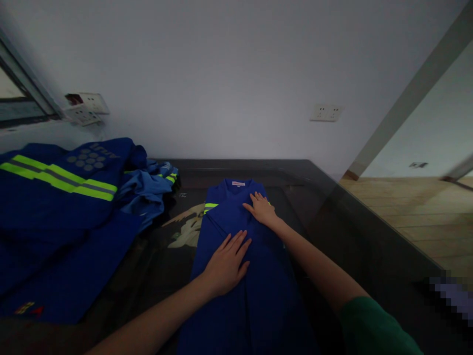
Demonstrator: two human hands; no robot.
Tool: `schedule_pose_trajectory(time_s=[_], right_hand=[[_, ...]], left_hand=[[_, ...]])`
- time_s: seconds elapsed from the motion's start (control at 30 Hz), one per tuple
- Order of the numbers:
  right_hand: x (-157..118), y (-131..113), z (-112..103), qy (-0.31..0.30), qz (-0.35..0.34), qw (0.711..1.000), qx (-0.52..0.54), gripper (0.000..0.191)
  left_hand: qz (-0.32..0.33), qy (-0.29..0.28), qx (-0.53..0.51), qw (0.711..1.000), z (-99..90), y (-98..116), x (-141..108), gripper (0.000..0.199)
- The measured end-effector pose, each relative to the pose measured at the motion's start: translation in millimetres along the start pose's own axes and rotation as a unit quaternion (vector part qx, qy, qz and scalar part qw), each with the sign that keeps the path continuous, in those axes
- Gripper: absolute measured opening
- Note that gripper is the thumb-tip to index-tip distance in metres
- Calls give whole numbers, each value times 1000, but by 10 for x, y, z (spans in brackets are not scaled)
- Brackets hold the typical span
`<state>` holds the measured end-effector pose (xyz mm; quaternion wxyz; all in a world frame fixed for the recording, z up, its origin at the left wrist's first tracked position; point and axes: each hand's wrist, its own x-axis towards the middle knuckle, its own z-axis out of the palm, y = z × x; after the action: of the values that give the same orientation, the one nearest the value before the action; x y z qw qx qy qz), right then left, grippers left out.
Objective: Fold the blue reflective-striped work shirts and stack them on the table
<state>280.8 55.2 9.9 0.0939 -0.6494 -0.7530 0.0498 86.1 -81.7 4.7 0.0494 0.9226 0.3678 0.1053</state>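
A blue garment (262, 296) with yellow-green stripes at its left side lies lengthwise on the dark table (340, 236), its collar and white label toward the wall. My left hand (227, 264) rests on the middle of the cloth, palm down and fingers spread. Farther up, near the right shoulder of the garment, my right hand (260, 208) lies on the fabric with its fingers apart. Neither hand grips anything. The sleeves are folded in over the body of the garment.
At the left a heap of blue garments (59, 207) with reflective stripes covers the table, and a lighter blue cloth (144, 190) lies beside it. Wall sockets (327, 112) are behind the table. A blurred purple object (453, 293) is at the right edge.
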Motion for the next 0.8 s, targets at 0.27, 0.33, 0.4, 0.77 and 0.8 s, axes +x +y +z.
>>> schedule_pose_trajectory(time_s=[0.27, 0.33, 0.4, 0.77, 0.8], right_hand=[[336, 192, 228, 4, 85, 996, -11, 78], [363, 237, 246, 8, 92, 996, -7, 79], [382, 257, 248, 15, 97, 995, -6, 77], [429, 108, 227, 69, 99, 992, -26, 65], [430, 98, 238, 63, 98, 993, -18, 65]], left_hand=[[11, 2, -10, 1000, 13, -33, -14, 62], [11, 3, -10, 1000, 14, -35, -17, 62], [9, 5, -10, 1000, 8, -31, -18, 62], [-8, -1, -16, 1000, 1, -9, -11, 60], [-12, -1, -17, 1000, 4, -10, -12, 60]])
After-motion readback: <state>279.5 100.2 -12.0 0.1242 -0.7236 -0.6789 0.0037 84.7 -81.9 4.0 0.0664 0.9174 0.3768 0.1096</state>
